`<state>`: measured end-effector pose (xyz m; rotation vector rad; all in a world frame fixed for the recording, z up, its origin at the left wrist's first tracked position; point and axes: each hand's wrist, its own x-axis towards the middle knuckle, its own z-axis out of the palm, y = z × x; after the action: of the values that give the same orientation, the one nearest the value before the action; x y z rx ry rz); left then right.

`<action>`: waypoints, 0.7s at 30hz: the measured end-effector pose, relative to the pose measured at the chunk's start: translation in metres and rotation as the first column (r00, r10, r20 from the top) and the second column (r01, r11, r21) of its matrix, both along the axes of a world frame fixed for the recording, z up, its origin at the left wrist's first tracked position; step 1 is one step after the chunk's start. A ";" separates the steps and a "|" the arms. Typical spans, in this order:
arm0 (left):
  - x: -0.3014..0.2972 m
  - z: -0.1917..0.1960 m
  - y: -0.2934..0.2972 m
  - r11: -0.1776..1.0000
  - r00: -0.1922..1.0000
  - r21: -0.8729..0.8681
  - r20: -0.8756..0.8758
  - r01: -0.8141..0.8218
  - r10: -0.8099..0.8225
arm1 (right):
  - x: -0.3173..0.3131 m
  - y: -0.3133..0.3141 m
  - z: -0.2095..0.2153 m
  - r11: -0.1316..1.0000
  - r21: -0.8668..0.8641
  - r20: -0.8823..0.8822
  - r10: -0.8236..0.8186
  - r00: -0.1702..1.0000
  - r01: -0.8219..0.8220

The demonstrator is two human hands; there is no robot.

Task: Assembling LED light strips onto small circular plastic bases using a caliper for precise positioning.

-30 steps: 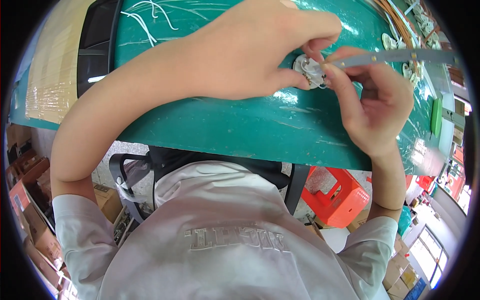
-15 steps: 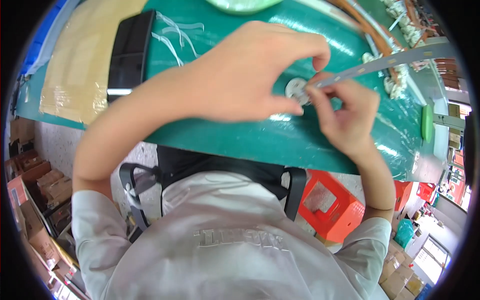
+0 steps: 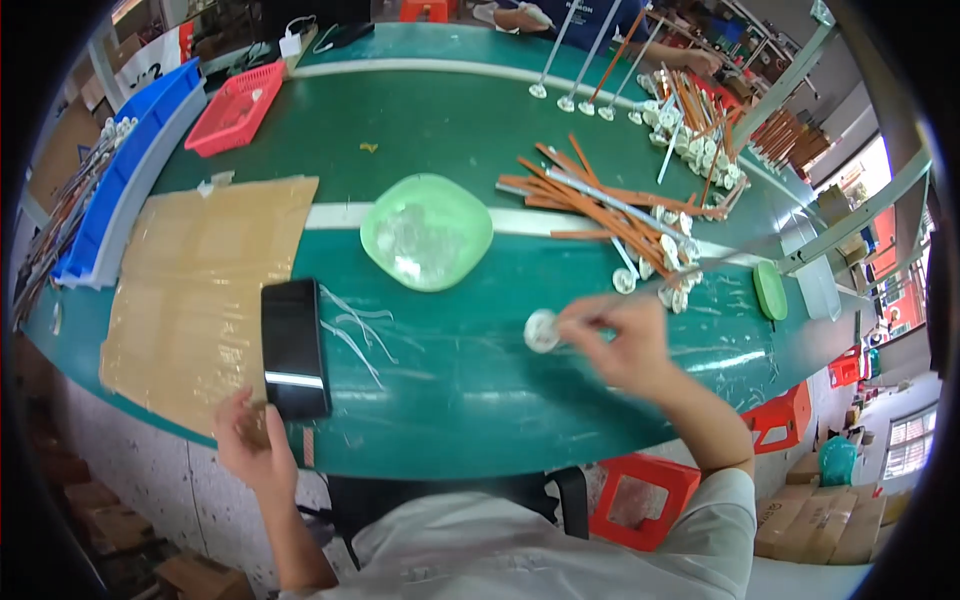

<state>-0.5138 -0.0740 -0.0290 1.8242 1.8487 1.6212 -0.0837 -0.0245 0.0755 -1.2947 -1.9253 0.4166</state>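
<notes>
Low over a green work table [image 3: 450, 410], a person's right hand [image 3: 622, 338] pinches the end of a long grey strip [image 3: 715, 262] between thumb and fingers, a small white disc [image 3: 542, 331] sitting at the fingertips, just left of the hand and above the bare tabletop; motion blurs the hand, and whether the fingers press on the disc as well, one cannot tell; the strip runs up and to the right, past a heap of orange-brown strips [image 3: 585, 205] with white discs at their ends. At the table's near edge, the left hand [image 3: 258, 445] is spread, thumb and fingers apart, beside the lower end of a black flat device [image 3: 293, 350]; whether they touch is unclear; thin white wires [image 3: 358, 335] lie just right of the device, and a tan cardboard sheet [image 3: 195, 310] stretches out to its left. Beyond, a light green bowl [image 3: 479, 252] holds clear, shiny pieces; a pink-red basket [image 3: 208, 143] and a long blue bin [image 3: 105, 225] line the far left; a smaller green dish [image 3: 770, 290] rests at the right. Across the table, a co-worker in dark blue [image 3: 586, 26] stands or sits behind several upright strips [image 3: 555, 50] with white discs at their feet.
</notes>
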 end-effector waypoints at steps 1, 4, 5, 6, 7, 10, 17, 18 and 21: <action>0.001 0.000 -0.001 1.000 1.000 -0.013 -0.008 -0.019 0.019 | 0.008 0.020 0.011 0.998 -0.001 -0.012 -0.059 0.998 0.059; 0.006 0.007 0.000 1.000 0.981 0.005 -0.190 -0.025 0.026 | 0.034 0.131 0.032 0.954 0.041 -0.090 -0.294 0.952 0.298; 0.008 0.010 0.000 1.000 0.974 0.016 -0.226 -0.017 0.020 | 0.041 0.178 0.033 0.951 0.120 -0.107 -0.273 0.956 0.285; 0.009 0.014 0.000 0.999 0.975 0.031 -0.221 0.013 -0.006 | 0.050 0.222 0.031 0.919 0.174 0.025 -0.364 0.931 0.354; 0.010 0.018 0.001 0.998 0.980 0.052 -0.199 0.031 -0.020 | 0.060 0.265 0.025 0.901 0.305 0.133 -0.361 0.923 0.308; 0.010 0.028 0.002 0.997 0.970 0.025 -0.237 0.068 -0.060 | 0.091 0.367 -0.006 0.830 0.246 0.140 -0.541 0.829 0.500; 0.016 0.039 0.004 0.992 0.985 -0.122 -0.166 0.024 -0.045 | 0.139 0.441 -0.060 0.725 0.189 0.151 -0.688 0.710 0.662; 0.017 0.039 0.004 0.993 0.995 -0.112 -0.092 0.035 -0.045 | 0.139 0.443 -0.061 0.735 0.173 0.138 -0.677 0.723 0.656; 0.019 0.038 0.005 0.992 0.985 -0.110 -0.156 0.057 -0.074 | 0.132 0.447 -0.062 0.757 0.168 0.214 -0.653 0.726 0.632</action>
<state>-0.4950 -0.0685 0.0094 1.9991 1.8734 1.3657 0.0487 0.4228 0.0135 -1.9263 -1.5188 -0.2060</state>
